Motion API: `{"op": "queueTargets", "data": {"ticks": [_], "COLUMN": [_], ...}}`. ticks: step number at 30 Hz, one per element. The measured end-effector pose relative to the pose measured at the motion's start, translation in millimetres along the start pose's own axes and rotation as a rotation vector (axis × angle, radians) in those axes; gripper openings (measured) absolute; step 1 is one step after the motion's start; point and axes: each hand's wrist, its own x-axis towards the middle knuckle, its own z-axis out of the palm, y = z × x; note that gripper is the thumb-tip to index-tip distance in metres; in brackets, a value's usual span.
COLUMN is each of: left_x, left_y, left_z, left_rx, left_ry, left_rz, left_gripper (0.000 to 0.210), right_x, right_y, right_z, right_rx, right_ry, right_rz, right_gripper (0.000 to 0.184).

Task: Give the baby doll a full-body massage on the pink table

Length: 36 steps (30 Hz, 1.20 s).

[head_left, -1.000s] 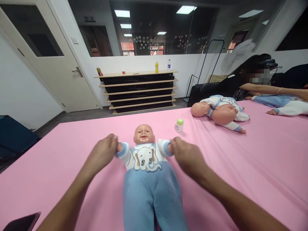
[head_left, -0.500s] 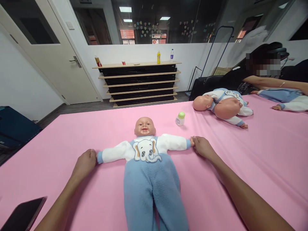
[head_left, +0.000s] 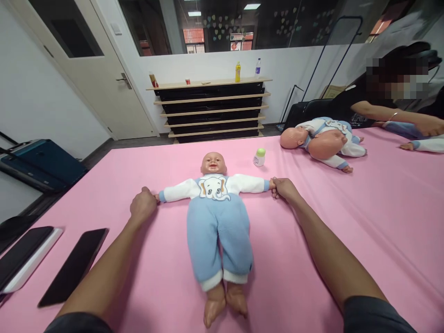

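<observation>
On its back on the pink sheet (head_left: 294,259) lies a baby doll (head_left: 217,217) in a white and blue outfit with an elephant on the chest. Both its arms are stretched out sideways. My left hand (head_left: 143,203) is closed around the doll's hand at the left of the view. On the other side my right hand (head_left: 283,188) pinches the doll's other hand between thumb and fingers. The doll's bare feet point toward me. Beyond its arm at the right stands a small white bottle with a green cap (head_left: 259,157).
Two more dolls (head_left: 321,138) lie overlapped at the back right. Beside them a person in black (head_left: 367,92) reaches over another doll. A black phone (head_left: 74,268) and a dark flat object with a white edge (head_left: 29,259) lie at the left. A wooden-edged stack (head_left: 211,108) stands behind.
The view has tilted down and drawn back, so the doll's feet and more of the left side now show. Both my hands keep their hold on the doll's hands.
</observation>
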Motion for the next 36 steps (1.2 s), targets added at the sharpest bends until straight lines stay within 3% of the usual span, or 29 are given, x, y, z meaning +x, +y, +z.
{"op": "queueTargets", "data": {"ticks": [3,5,7,10,13,16,18,22,25,28,30,33,36], "left_x": [-49.7,-108.1,-179.1,-274.4,-322.8,-331.0,-329.5,-328.2,-320.2,-305.9,-298.9,-294.6,-289.6], "left_y": [14.0,24.0,31.8,37.6,42.3,52.6,58.5,50.6,27.6,3.5,-7.4,-15.9,-19.5], "left_z": [-29.1,-45.9,-52.7,-38.1,-4.9,19.7,23.2,7.5,-10.3,-21.8,-24.6,-25.6,-29.7], "left_rx": [0.021,0.027,0.007,0.022,0.035,-0.007,-0.034,-0.073,-0.157,-0.183,-0.176,-0.249,-0.301], "left_ry": [0.084,0.109,0.018,-0.167,-0.286,-0.230,-0.202,-0.237,-0.262,-0.269,-0.292,-0.323,-0.262], "left_rz": [0.027,0.135,0.316,0.464,0.495,0.488,0.499,0.468,0.293,0.156,0.163,0.215,0.249], "left_gripper": [0.046,0.048,0.048,0.055,0.061,0.059,0.057,0.056,0.057,0.037,0.027,0.030,0.032], "right_x": [-0.1,-1.2,-2.4,-5.4,-12.2,-22.4,-28.8,-34.8,-33.5,-34.1,-37.5,-44.6,-49.5], "right_y": [1.9,2.2,1.6,-2.1,-10.7,-21.1,-26.8,-35.2,-42.3,-50.6,-56.1,-66.0,-82.0], "right_z": [1.4,2.2,2.8,3.8,5.8,8.9,11.0,13.7,13.8,12.9,12.0,9.1,4.8], "right_rx": [0.034,0.051,0.063,0.072,0.060,0.027,0.004,-0.028,-0.042,-0.081,-0.127,-0.220,-0.334], "right_ry": [0.017,0.024,0.030,0.041,0.046,0.056,0.069,0.110,0.149,0.179,0.184,0.182,0.195], "right_rz": [-0.008,-0.016,-0.018,-0.021,-0.032,-0.051,-0.068,-0.085,-0.079,-0.069,-0.065,-0.081,-0.136], "right_gripper": [0.045,0.046,0.046,0.047,0.046,0.045,0.046,0.049,0.047,0.044,0.043,0.040,0.038]}}
